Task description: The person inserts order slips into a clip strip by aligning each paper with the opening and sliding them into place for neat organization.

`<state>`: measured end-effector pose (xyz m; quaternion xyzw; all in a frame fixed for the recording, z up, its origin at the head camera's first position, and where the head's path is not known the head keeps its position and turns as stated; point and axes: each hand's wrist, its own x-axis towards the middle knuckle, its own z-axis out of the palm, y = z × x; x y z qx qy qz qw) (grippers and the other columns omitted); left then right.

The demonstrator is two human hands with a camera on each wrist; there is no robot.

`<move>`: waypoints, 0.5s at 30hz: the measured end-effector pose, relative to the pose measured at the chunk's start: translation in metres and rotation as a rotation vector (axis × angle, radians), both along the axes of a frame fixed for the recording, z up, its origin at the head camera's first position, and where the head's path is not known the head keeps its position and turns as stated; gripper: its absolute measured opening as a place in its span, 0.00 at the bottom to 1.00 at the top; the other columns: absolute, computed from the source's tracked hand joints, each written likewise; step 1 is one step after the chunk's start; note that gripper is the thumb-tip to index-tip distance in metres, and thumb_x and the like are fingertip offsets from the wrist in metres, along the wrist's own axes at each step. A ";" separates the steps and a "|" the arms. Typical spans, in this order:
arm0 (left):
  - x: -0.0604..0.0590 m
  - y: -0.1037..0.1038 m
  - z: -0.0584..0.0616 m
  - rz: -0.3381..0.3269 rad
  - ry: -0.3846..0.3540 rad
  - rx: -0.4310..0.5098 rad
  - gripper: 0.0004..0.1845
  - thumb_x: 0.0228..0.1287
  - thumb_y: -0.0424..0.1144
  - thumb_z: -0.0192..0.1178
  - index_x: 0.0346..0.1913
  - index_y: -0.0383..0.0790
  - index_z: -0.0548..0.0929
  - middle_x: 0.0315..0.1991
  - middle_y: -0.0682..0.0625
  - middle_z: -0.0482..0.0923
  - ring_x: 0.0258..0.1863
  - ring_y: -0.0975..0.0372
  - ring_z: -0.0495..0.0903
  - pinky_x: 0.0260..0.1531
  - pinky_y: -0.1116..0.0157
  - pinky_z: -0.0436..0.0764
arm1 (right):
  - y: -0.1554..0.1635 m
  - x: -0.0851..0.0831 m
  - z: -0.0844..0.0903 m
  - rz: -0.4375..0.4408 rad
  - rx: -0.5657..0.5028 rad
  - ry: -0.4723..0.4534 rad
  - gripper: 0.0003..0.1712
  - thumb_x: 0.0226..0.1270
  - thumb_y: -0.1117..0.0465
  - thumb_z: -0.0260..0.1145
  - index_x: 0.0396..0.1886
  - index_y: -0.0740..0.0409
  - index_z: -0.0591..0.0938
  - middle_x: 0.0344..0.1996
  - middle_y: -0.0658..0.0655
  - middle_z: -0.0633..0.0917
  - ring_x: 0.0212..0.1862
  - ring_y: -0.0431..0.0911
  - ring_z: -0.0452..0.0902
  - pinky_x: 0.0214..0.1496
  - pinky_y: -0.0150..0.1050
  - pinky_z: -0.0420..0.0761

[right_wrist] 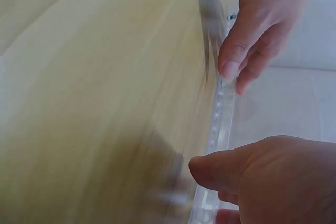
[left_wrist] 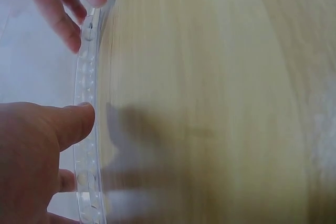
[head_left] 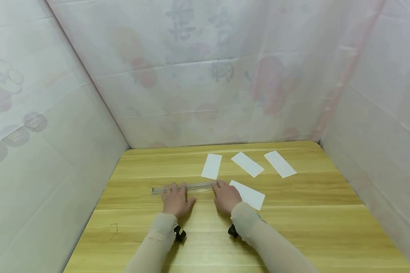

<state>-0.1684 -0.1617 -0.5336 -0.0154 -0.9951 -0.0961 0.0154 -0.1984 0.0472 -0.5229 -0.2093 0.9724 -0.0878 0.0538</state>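
A long, narrow clear plastic strip [head_left: 198, 186] with a row of small round shapes along it lies across the wooden table. My left hand [head_left: 176, 200] rests on its left part, fingers laid over the strip and thumb spread to the side. At the strip's right end, my right hand [head_left: 226, 196] pinches it with curled fingers. In the left wrist view, the left thumb [left_wrist: 76, 121] is beside the strip [left_wrist: 86, 85], with fingers partly hidden behind it. The right wrist view has the right thumb [right_wrist: 215, 169] at the strip's near edge [right_wrist: 223, 114].
A white paper rectangle [head_left: 249, 195] lies just right of my right hand. Farther back are three more white rectangles, one on the left [head_left: 212, 166], one in the middle [head_left: 247, 164] and one on the right [head_left: 280, 164]. Pale printed curtains [head_left: 205, 94] enclose the table [head_left: 311, 227].
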 end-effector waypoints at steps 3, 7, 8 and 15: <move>0.000 -0.001 0.001 0.000 0.002 0.007 0.39 0.65 0.63 0.54 0.71 0.42 0.64 0.67 0.27 0.59 0.65 0.28 0.53 0.55 0.31 0.59 | 0.001 0.002 -0.001 -0.020 -0.009 -0.007 0.30 0.70 0.53 0.60 0.71 0.48 0.67 0.69 0.56 0.66 0.64 0.60 0.66 0.59 0.64 0.66; 0.000 -0.001 0.001 -0.001 -0.003 0.007 0.40 0.65 0.63 0.54 0.72 0.42 0.64 0.67 0.27 0.59 0.65 0.28 0.53 0.55 0.30 0.58 | 0.003 0.003 -0.002 -0.030 -0.019 -0.004 0.31 0.69 0.52 0.62 0.70 0.45 0.67 0.69 0.54 0.65 0.56 0.65 0.70 0.51 0.67 0.69; 0.000 -0.001 0.001 0.000 -0.007 0.005 0.40 0.65 0.63 0.54 0.72 0.42 0.63 0.67 0.27 0.59 0.65 0.28 0.53 0.55 0.30 0.58 | 0.003 0.002 -0.002 -0.028 -0.019 -0.004 0.31 0.69 0.52 0.62 0.70 0.45 0.67 0.69 0.54 0.65 0.56 0.66 0.71 0.51 0.67 0.69; 0.000 0.006 0.002 -0.009 -0.010 -0.041 0.40 0.65 0.64 0.53 0.72 0.44 0.63 0.67 0.29 0.59 0.64 0.28 0.55 0.54 0.31 0.61 | 0.009 0.005 0.001 -0.032 -0.007 -0.018 0.32 0.68 0.52 0.62 0.71 0.47 0.67 0.69 0.54 0.65 0.55 0.67 0.72 0.47 0.65 0.72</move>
